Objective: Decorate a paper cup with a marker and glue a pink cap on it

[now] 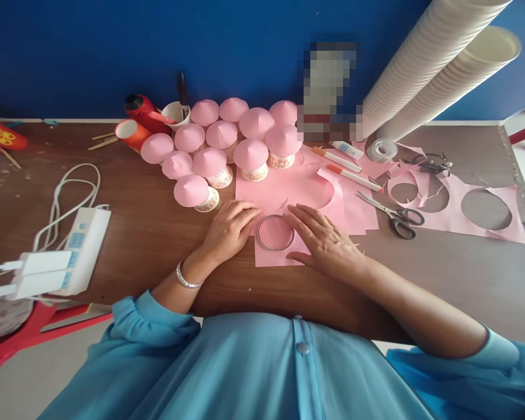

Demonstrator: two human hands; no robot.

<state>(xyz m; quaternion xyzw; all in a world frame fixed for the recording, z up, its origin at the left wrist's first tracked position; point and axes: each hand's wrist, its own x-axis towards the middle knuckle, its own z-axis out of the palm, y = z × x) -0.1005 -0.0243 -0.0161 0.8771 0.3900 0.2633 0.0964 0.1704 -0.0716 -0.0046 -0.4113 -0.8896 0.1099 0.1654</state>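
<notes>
A round ring with a clear middle [275, 232] lies on a sheet of pink paper [289, 192] on the brown table [157, 233]. My left hand [230, 228] rests flat at the ring's left side, fingers stretched out and touching the paper. My right hand [326, 240] lies flat on the ring's right side, fingers spread and pointing toward it. Neither hand holds anything. Beyond the paper stand several small paper cups topped with pink paper cones [221, 146].
Scissors [394, 214], two pens [354, 177], a glue tube [347, 150] and a tape roll [382, 150] lie at the right, among pink sheets with round holes [485, 210]. Two long stacks of white cups [429, 70] lean on the blue wall. A power strip [76, 245] sits left.
</notes>
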